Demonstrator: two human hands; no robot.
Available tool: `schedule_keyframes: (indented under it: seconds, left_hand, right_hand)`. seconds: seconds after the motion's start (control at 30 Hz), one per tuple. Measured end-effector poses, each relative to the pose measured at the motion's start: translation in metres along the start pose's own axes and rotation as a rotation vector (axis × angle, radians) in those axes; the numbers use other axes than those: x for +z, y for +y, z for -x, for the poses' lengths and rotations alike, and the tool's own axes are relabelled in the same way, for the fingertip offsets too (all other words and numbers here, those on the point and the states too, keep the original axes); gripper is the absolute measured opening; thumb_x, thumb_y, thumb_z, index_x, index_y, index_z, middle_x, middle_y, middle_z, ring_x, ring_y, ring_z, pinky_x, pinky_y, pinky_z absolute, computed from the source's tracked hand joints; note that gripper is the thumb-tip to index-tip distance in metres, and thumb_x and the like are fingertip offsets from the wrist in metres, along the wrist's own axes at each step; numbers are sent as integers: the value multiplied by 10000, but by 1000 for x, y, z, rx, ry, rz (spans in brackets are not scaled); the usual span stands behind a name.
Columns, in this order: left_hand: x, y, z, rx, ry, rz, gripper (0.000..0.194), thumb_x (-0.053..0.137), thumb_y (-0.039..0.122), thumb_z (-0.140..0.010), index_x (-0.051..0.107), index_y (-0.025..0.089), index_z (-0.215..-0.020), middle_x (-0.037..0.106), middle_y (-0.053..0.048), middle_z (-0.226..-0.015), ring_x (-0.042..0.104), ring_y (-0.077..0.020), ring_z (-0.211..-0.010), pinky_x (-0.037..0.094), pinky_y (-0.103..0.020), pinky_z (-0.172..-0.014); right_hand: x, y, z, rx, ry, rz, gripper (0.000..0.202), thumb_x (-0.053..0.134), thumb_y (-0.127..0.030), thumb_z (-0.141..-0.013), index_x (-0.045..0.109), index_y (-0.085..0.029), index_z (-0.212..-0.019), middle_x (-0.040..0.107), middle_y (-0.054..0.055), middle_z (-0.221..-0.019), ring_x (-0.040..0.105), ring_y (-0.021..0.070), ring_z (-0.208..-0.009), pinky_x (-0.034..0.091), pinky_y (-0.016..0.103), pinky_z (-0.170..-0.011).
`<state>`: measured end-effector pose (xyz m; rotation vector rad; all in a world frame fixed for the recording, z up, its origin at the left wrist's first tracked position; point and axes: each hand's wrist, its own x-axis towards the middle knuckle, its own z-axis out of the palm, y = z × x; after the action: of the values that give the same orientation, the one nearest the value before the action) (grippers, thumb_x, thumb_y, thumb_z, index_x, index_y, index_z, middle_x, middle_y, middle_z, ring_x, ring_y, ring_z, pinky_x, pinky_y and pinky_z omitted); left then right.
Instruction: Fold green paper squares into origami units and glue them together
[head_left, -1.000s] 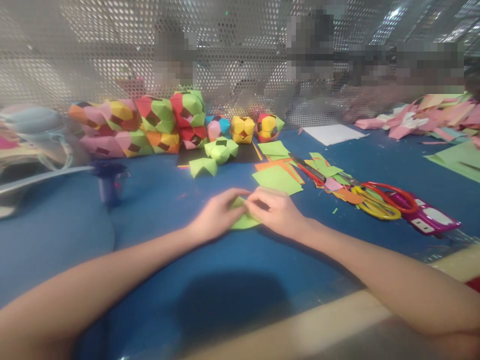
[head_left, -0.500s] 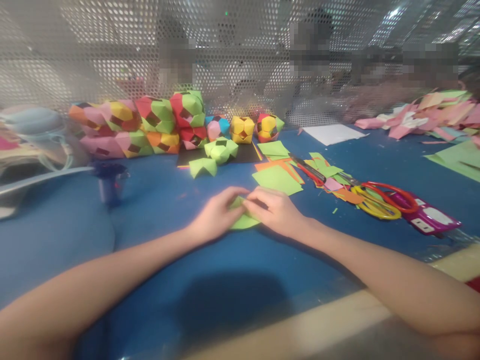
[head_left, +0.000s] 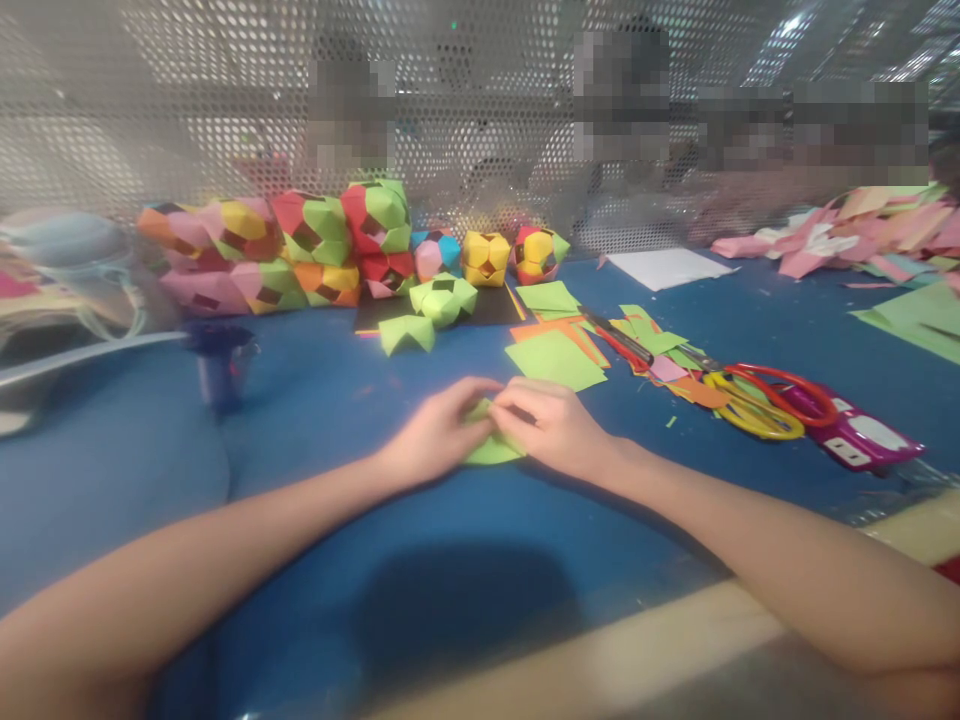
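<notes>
Low over the blue table (head_left: 315, 400), a small piece of light green paper (head_left: 495, 450) sits between both hands. My left hand (head_left: 439, 430) grips its left side, thumb and fingers pinched. My right hand (head_left: 551, 420) is pinched on the right side, its fingertips meeting those of the left at the paper's upper part. The fingers cover much of the sheet, so its folds cannot be made out. Just beyond the hands lie a flat green sheet (head_left: 559, 360) and, to the left, a folded green paper piece (head_left: 407, 334) beside a green paper ball (head_left: 444, 299).
Colourful folded paper balls (head_left: 311, 228) are stacked along the perforated metal screen (head_left: 480, 120). Right of the hands are paper scraps, yellow-handled scissors (head_left: 757, 415), red-handled scissors (head_left: 795, 390) and a purple packet (head_left: 862, 435). A dark blue object (head_left: 221, 365) stands at left. White paper (head_left: 671, 268) lies farther back.
Both hands stay pinched on the green paper with only a very slight shift of the fingers. Everything else looks the same.
</notes>
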<state>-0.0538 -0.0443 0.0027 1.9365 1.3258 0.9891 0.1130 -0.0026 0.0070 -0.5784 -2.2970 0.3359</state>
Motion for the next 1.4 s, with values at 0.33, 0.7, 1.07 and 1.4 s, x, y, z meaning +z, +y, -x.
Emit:
schedule_keyframes:
  seconds: [0.33,0.7,1.07,1.4]
  left_hand:
    - [0,-1,0,-2,8,23,289,524,173,-790,570,167,-1076,647,-54,-1005,590,-158,-911,457,-294,-839]
    - [-1,-1,0,-11,116,2,235,544,206,-781,603,172,-1005,651,-31,-913,587,-151,-855,460,-290,-808]
    - [-2,-1,0,-30,73,6,178,528,188,-779,613,162,-933,654,-23,-843,584,-140,-797,465,-279,-769]
    - [-2,2,0,-46,90,-13,169,521,172,-777,610,165,-920,657,-23,-845,591,-142,-798,468,-273,-756]
  right_hand:
    - [0,0,1,39,-53,-4,197,451,-187,-871,556,-166,-706,538,6,-674,483,103,-606,377,228,-592]
    - [1,2,1,90,-56,111,240,462,-241,-875,526,-172,-655,539,-2,-616,477,107,-567,355,233,-568]
    - [2,3,1,74,-60,123,252,457,-229,-879,524,-171,-644,558,3,-609,481,105,-564,347,229,-566]
    - [2,4,2,51,-59,137,249,460,-207,-872,527,-174,-635,566,6,-606,484,108,-567,346,230,-565]
